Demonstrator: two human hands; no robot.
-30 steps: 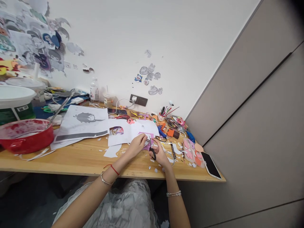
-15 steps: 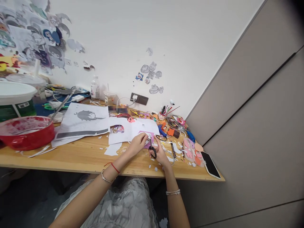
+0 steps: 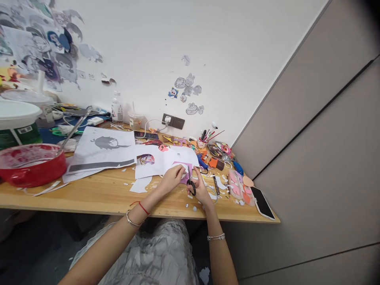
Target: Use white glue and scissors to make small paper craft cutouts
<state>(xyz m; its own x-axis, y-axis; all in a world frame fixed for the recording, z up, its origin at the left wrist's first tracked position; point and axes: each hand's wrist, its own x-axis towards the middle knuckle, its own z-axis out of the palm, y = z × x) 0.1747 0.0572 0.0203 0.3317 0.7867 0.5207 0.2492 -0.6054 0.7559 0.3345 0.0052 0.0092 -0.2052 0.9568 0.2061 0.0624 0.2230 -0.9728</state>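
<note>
My right hand (image 3: pixel 199 190) is closed on black-handled scissors (image 3: pixel 191 186), whose blades point away from me. Just to the left, my left hand (image 3: pixel 172 178) pinches a small white paper piece (image 3: pixel 184 173) close to the blades. Behind both hands lies a purple sheet (image 3: pixel 187 165), partly hidden by them. White printed paper (image 3: pixel 163 160) spreads over the table beyond my left hand.
A red pot (image 3: pixel 32 170) and a green-and-white tub (image 3: pixel 19 126) stand at the left. A printed sheet (image 3: pixel 103 147) lies beside them. To the right are a pen cup (image 3: pixel 202 143), a marker (image 3: pixel 216 185), paper scraps and a phone (image 3: pixel 263 202).
The view has shifted slightly. The scissor blades look closer together than before. Both hands stay in nearly the same place over the table.
</note>
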